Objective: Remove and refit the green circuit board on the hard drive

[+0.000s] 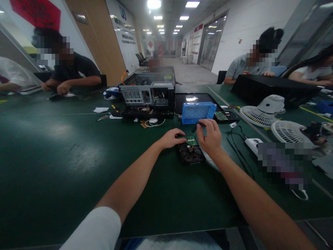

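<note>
Green tabletop (65, 156): left hand (171, 138) grips hard drive (191, 154), right hand (210, 137) pinches screwdriver (199, 123); blue basket (198, 112) behind, contents hidden

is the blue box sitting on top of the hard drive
No, the blue box stands farther back, apart from the hard drive, which lies flat on the table.

White short sleeve (96, 229) on the left upper arm, bare forearms, bare left hand (171, 138) and right hand (210, 137)

Green tables (52, 139) fill a long white-walled hall (234, 31) under ceiling lights (191, 4).
</note>
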Action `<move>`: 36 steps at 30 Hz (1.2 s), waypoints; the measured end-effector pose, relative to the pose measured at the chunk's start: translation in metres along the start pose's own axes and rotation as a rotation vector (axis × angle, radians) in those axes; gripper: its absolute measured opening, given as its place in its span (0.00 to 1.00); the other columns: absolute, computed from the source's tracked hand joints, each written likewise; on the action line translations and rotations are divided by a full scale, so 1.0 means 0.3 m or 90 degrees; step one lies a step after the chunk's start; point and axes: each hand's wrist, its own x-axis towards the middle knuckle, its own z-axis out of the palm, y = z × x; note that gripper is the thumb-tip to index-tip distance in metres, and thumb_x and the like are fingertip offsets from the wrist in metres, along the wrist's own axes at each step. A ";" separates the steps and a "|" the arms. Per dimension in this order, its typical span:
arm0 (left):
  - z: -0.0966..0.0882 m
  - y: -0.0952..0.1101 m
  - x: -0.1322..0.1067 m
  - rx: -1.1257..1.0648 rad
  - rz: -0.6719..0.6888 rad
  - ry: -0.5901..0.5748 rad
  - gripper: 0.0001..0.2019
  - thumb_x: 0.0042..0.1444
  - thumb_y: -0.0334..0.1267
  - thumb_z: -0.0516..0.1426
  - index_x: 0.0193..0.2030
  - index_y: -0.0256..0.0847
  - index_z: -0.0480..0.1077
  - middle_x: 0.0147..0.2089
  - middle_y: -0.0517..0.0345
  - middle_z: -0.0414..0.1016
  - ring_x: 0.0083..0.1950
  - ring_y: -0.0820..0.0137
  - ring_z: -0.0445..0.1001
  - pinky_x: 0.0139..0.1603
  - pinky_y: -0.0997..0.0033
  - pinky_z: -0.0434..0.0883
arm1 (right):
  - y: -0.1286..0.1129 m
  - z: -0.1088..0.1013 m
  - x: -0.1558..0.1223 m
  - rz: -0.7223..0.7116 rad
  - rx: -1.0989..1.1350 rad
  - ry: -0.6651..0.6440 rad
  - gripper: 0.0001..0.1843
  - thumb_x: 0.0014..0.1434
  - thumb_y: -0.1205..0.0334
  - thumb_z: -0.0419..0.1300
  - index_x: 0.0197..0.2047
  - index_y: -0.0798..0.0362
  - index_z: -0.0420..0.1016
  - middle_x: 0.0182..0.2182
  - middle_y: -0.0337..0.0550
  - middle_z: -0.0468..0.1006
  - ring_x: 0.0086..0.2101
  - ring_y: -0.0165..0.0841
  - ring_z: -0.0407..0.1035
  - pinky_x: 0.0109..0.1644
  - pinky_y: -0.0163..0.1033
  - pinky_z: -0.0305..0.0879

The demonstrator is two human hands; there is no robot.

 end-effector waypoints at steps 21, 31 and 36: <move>0.001 -0.003 0.001 0.000 0.012 0.004 0.20 0.55 0.47 0.66 0.52 0.41 0.77 0.53 0.50 0.77 0.54 0.61 0.75 0.57 0.61 0.72 | 0.002 0.004 -0.001 -0.008 -0.044 0.053 0.12 0.64 0.57 0.63 0.50 0.48 0.75 0.44 0.50 0.77 0.46 0.44 0.72 0.53 0.53 0.71; 0.004 -0.008 0.002 0.000 0.015 0.010 0.20 0.55 0.48 0.66 0.51 0.41 0.77 0.52 0.51 0.77 0.53 0.63 0.75 0.56 0.62 0.72 | -0.015 0.010 0.003 -0.038 0.044 -0.017 0.19 0.68 0.64 0.56 0.61 0.48 0.70 0.54 0.51 0.79 0.54 0.45 0.73 0.58 0.56 0.70; 0.004 -0.007 0.001 -0.005 0.013 0.008 0.20 0.54 0.49 0.66 0.51 0.41 0.77 0.52 0.50 0.77 0.54 0.62 0.75 0.56 0.62 0.72 | -0.018 0.017 0.007 -0.048 0.062 -0.041 0.19 0.68 0.65 0.54 0.61 0.47 0.69 0.55 0.50 0.78 0.55 0.43 0.73 0.59 0.54 0.70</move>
